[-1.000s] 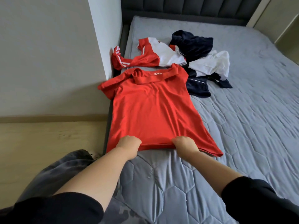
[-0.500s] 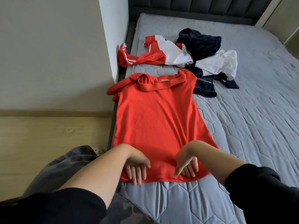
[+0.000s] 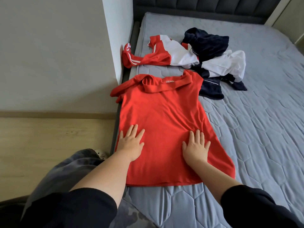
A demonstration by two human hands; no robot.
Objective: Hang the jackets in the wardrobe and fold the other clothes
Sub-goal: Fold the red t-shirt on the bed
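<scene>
Left hand: open and flat, fingers straight and slightly spread, palm pressing on the lower left part of the red T-shirt; it grips nothing.
Right hand: also flat, fingers apart, pressing the T-shirt's lower right part, with small creases in the cloth just beyond the fingertips.
Red T-shirt: spread on the grey quilted mattress, hem toward the person, collar away, its left sleeve bunched over the bed edge.
Writing: white letters on the collar band, upside down from here, read MINISO.
Red-and-white jacket: crumpled beyond the T-shirt's collar, its striped sleeve reaching the wall corner.
Navy and white clothes: heaped beyond the T-shirt's right shoulder, one navy piece touching it.
</scene>
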